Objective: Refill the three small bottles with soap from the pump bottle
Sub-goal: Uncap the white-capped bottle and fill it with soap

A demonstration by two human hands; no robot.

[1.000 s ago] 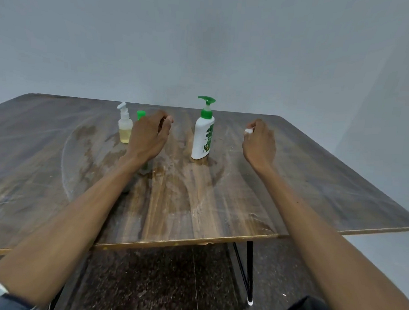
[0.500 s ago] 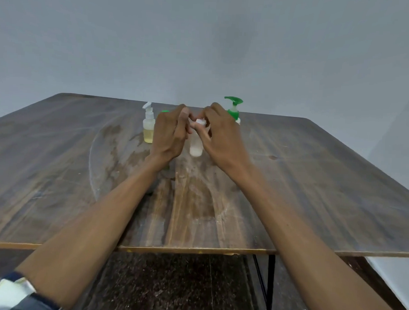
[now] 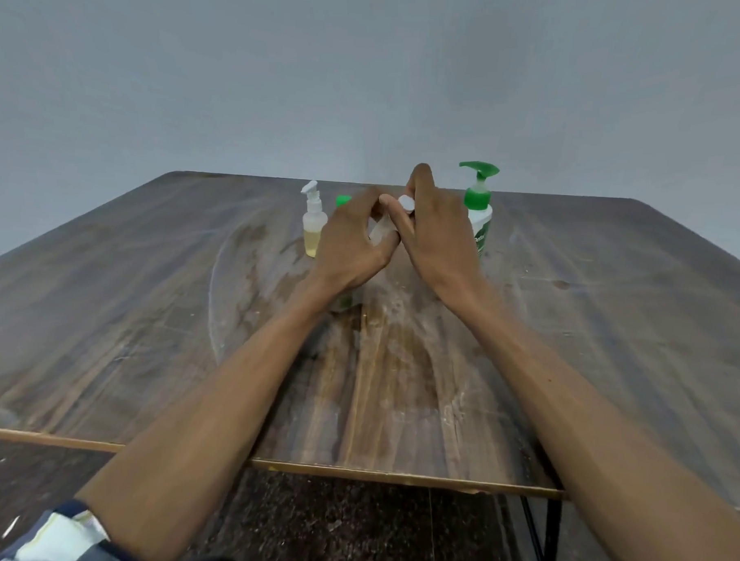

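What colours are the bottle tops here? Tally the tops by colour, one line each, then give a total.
Green tops: 2, on the pump bottle and on a small bottle mostly hidden behind the left hand
White tops: 2, the small pump bottle and the cap pinched by the right hand
Total: 4

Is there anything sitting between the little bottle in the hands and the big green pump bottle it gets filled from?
Nothing visible on the table does. Only the right hand itself lies between the small bottle and the pump bottle just behind it.
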